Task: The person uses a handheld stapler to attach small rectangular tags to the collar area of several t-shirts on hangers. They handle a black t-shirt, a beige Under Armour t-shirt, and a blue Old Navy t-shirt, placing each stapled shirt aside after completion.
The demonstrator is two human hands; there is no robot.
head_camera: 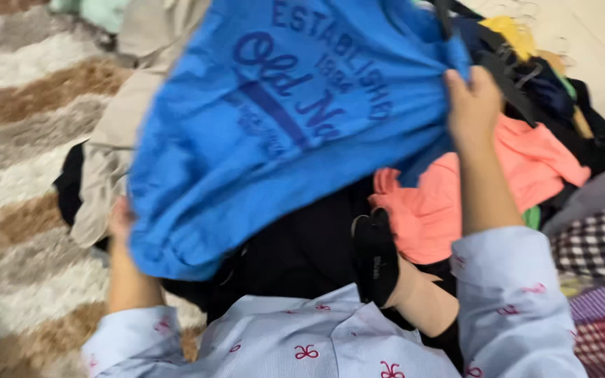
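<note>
A bright blue shirt (246, 140) with dark blue print hangs spread out in front of me. My right hand (472, 105) grips its upper right edge. My left hand (120, 218) is mostly hidden behind the shirt's lower left edge, where it seems to hold the cloth. Both arms wear light blue sleeves with small pink bows. My foot in a black sock (376, 259) shows below the shirt.
A heap of clothes lies around: a coral-pink garment (449, 203), beige cloth (110, 150), dark garments (302, 245) and a yellow piece (509, 31). Checked fabric (596, 241) is at the right. A brown-and-white striped shaggy rug (15, 140) covers the left.
</note>
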